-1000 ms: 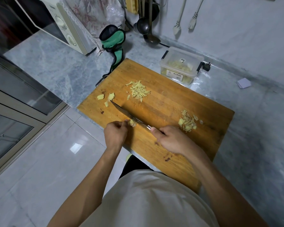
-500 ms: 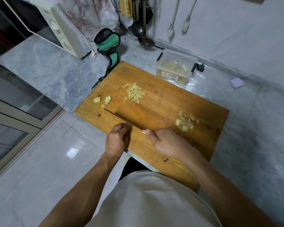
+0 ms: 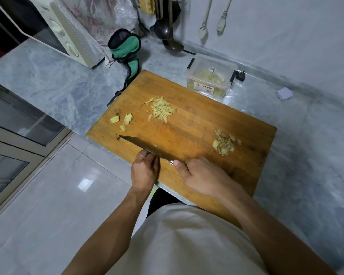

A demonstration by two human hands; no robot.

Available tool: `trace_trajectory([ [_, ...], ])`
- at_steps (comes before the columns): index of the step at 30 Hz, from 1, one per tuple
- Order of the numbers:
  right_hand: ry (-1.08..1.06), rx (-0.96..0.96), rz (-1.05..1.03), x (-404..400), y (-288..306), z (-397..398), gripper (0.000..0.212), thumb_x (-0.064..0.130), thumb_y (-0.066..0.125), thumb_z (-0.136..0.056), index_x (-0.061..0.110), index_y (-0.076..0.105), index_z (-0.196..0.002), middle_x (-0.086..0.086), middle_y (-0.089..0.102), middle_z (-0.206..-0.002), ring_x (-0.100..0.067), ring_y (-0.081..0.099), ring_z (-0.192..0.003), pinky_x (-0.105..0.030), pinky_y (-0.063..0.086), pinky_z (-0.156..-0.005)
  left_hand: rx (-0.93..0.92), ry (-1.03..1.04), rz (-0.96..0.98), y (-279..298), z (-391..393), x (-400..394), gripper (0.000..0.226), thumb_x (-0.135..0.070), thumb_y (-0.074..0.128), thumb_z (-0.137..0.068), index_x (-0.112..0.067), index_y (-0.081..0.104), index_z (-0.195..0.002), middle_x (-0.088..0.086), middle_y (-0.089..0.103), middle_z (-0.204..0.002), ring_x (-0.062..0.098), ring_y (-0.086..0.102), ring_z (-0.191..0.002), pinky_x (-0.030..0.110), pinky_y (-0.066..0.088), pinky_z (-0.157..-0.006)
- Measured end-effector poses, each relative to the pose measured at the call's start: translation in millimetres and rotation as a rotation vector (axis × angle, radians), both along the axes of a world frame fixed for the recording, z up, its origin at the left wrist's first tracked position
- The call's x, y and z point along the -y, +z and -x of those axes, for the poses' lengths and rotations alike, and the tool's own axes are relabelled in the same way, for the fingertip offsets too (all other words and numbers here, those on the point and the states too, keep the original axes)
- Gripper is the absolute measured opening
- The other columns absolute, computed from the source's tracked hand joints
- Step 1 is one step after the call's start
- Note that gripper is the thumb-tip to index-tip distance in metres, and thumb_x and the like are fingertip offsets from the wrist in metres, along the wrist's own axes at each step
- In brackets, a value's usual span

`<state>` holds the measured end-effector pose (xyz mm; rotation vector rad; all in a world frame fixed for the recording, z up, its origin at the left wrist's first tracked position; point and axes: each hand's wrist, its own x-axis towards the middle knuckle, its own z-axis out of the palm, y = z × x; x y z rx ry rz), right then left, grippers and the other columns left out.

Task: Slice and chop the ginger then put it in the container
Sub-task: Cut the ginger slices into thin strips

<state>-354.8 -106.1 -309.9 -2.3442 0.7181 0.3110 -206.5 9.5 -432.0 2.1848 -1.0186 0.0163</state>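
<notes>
On the wooden cutting board (image 3: pixel 191 126), my right hand (image 3: pixel 203 175) grips the handle of a cleaver (image 3: pixel 141 144) near the front edge. The blade points left, its flat face tilted up. My left hand (image 3: pixel 145 169) sits against the blade's near side, fingertips curled over a small ginger piece that is hidden under them. A heap of ginger strips (image 3: pixel 161 110) lies mid-board. Three ginger chunks (image 3: pixel 125 119) lie at the left, and ginger slices (image 3: pixel 223 143) are piled at the right. The clear plastic container (image 3: pixel 209 79), holding some ginger, stands behind the board.
The board's near corner overhangs the grey marble counter (image 3: pixel 54 84), with tiled floor below. A microwave (image 3: pixel 64 36) stands at the back left and a green oven mitt (image 3: pixel 127 50) beside it. Ladles (image 3: pixel 165 30) hang on the wall. A small paper (image 3: pixel 284 93) lies at the right.
My left hand has closed over the ginger piece that showed beside the blade a second ago. The cleaver has shifted slightly left and tilted, so its flat side now shows.
</notes>
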Motion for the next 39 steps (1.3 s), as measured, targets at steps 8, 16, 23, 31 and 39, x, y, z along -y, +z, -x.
trace_trajectory([
  [8, -0.012, 0.0, 0.008, -2, 0, -3, 0.069, 0.054, 0.027, -0.106, 0.002, 0.058, -0.074, -0.012, 0.059, -0.069, -0.028, 0.059, -0.062, -0.036, 0.038, -0.05, -0.028, 0.016, -0.001, 0, 0, 1, 0.012, 0.006, 0.072, -0.079, 0.0, 0.075, -0.089, 0.015, 0.07, -0.095, 0.034, 0.067, -0.081, 0.03, 0.051, -0.063],
  [16, 0.02, -0.01, 0.054, -2, -4, -6, 0.066, 0.054, 0.024, -0.107, 0.007, 0.06, -0.076, -0.01, 0.059, -0.068, -0.025, 0.06, -0.06, -0.039, 0.048, -0.055, -0.016, 0.035, 0.032, -1, 2, 3, 0.006, -0.001, 0.066, -0.077, 0.002, 0.071, -0.075, 0.017, 0.066, -0.079, 0.034, 0.065, -0.068, 0.031, 0.05, -0.057],
  [23, 0.043, -0.023, 0.066, -4, -12, -9, 0.056, 0.053, 0.023, -0.107, 0.017, 0.054, -0.077, -0.007, 0.058, -0.072, -0.027, 0.058, -0.066, -0.036, 0.045, -0.059, -0.003, 0.045, 0.044, 1, 3, 4, 0.005, 0.0, 0.066, -0.077, 0.003, 0.069, -0.074, 0.017, 0.065, -0.073, 0.032, 0.063, -0.066, 0.028, 0.043, -0.056],
  [31, 0.036, 0.024, 0.034, -1, -23, -6, 0.061, 0.052, 0.026, -0.107, 0.012, 0.058, -0.075, -0.008, 0.06, -0.068, -0.019, 0.052, -0.055, -0.03, 0.035, -0.051, -0.013, 0.048, 0.04, 0, 4, 2, 0.009, -0.001, 0.061, -0.081, 0.002, 0.068, -0.076, 0.016, 0.067, -0.081, 0.032, 0.061, -0.075, 0.028, 0.042, -0.062],
  [39, 0.016, 0.012, -0.017, 2, -13, -6, 0.065, 0.056, 0.026, -0.106, 0.014, 0.049, -0.062, -0.004, 0.052, -0.062, -0.02, 0.052, -0.057, -0.032, 0.038, -0.057, -0.035, 0.064, 0.038, -2, 5, 3, 0.01, -0.002, 0.064, -0.083, 0.001, 0.072, -0.079, 0.015, 0.07, -0.091, 0.031, 0.063, -0.074, 0.018, 0.034, -0.061],
])
